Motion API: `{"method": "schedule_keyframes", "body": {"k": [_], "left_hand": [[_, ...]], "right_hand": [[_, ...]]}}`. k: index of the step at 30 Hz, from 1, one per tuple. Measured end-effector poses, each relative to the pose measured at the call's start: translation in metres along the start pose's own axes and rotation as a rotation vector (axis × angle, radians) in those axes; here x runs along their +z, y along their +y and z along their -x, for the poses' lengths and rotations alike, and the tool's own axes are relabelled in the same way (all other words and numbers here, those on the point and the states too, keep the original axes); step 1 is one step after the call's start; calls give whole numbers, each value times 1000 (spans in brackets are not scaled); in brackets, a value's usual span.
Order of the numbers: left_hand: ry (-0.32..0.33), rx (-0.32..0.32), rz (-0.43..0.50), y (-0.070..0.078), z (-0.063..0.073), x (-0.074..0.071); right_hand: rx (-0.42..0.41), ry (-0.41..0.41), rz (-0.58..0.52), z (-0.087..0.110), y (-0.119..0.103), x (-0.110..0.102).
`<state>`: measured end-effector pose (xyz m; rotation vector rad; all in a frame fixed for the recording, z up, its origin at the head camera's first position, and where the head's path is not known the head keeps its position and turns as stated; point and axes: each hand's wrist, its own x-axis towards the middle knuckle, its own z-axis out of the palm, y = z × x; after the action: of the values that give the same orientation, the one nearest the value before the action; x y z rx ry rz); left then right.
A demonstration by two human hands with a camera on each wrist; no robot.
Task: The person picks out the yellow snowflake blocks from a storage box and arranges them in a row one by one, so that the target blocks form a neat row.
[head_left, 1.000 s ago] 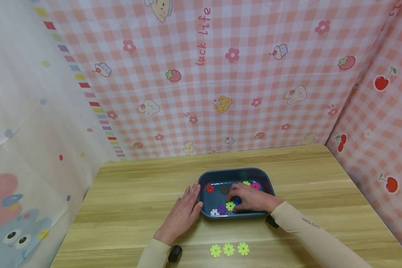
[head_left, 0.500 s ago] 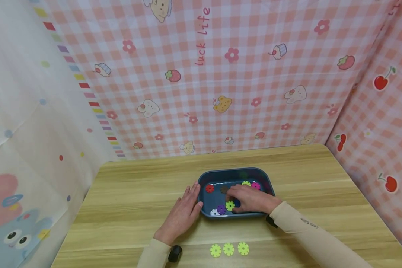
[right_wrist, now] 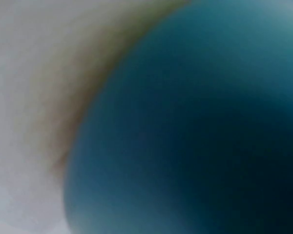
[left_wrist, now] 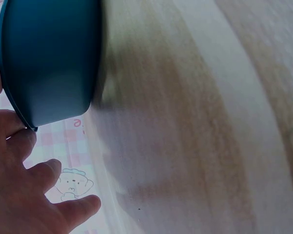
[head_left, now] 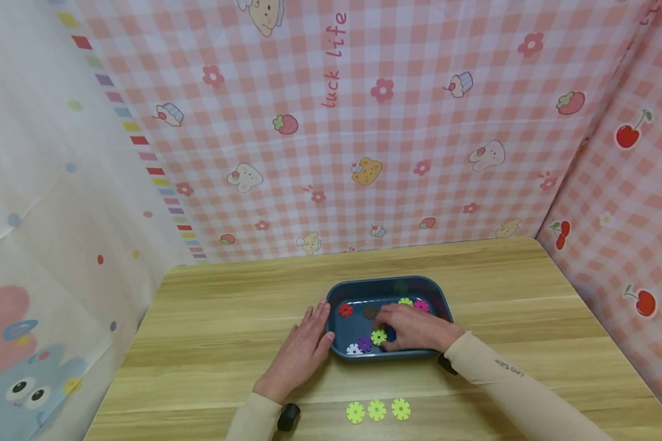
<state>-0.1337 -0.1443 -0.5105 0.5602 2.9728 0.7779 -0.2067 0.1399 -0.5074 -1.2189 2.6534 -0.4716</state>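
Observation:
A dark blue tray point(head_left: 388, 353) holds several notched plastic snowflake discs. My left hand point(head_left: 302, 349) lies with straight fingers against its left end; in the left wrist view, the fingers of this hand point(left_wrist: 24, 180) touch the tray's rim point(left_wrist: 7, 92). Inside the tray, my right hand point(head_left: 410, 326) bends its index finger and thumb about a yellow-green snowflake disc point(head_left: 378, 337), pinching it at the edges. A blue disc point(head_left: 390, 333) shows partly under the palm. In the right wrist view, the blurred tray wall point(right_wrist: 136, 146) hides the fingers.
Three yellow-green discs point(head_left: 377, 410) lie in a row on the wooden table point(head_left: 226, 318) before the tray. Around my right hand lie red point(head_left: 346, 310), brown point(head_left: 369, 313), purple point(head_left: 365, 345), white point(head_left: 353, 350) and pink point(head_left: 421, 305) discs. Patterned cloth point(head_left: 331, 153) hangs behind.
The yellow-green disc at my right fingertips has shifted very slightly away from me. My left hand, the tray and the row of three discs stay put.

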Motion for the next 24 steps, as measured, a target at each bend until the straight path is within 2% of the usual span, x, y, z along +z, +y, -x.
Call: {"method": "schedule_keyframes", "body": {"k": [5,14,24], "left_hand": [[4,9,-2,0,0,0],[2,14,6,0,0,0],[4,11,-2,1,-1,-1]], "right_hand": [[10,47,-31,4,0,-3],[32,185,-99,20,0,-21],[51,237,-140,39,0,-35]]}}
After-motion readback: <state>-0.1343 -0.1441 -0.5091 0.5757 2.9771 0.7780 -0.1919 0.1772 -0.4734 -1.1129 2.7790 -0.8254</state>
